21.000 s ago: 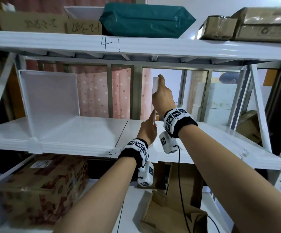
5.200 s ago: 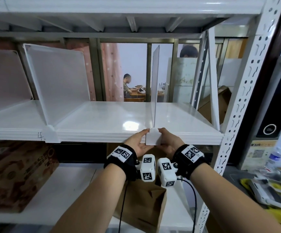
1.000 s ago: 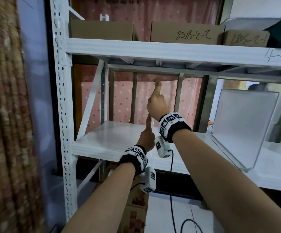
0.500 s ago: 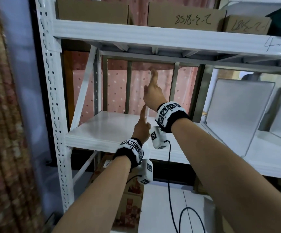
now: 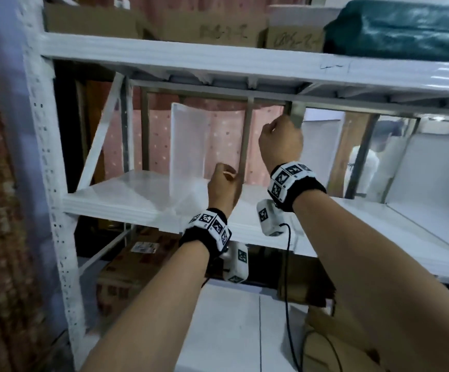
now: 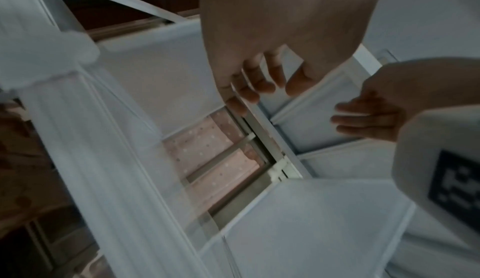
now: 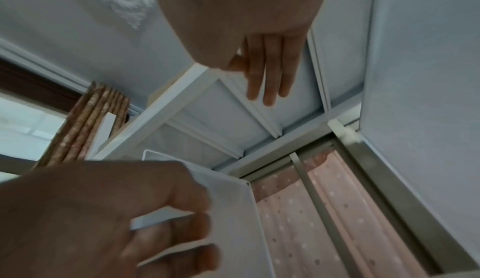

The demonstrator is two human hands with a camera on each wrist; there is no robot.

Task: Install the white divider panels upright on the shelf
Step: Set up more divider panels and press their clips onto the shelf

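Note:
A white divider panel stands upright on the white shelf, near its left end. My left hand hovers just right of the panel at about mid-height, its fingers loosely curled and holding nothing. The left wrist view shows a gap between the left hand's thumb and fingers. My right hand is higher and further right, close under the upper shelf. Its fingers hang relaxed and nearly straight, touching nothing. The right wrist view shows the panel behind my left hand.
More white divider panels stand to the right on the same shelf. Cardboard boxes and a green package sit on the upper shelf. The perforated post and a curtain bound the left. A person stands behind.
Half a second ago both hands pressed the panel's front edge with index fingers raised. They have come off it and drawn to the right; the panel stands alone.

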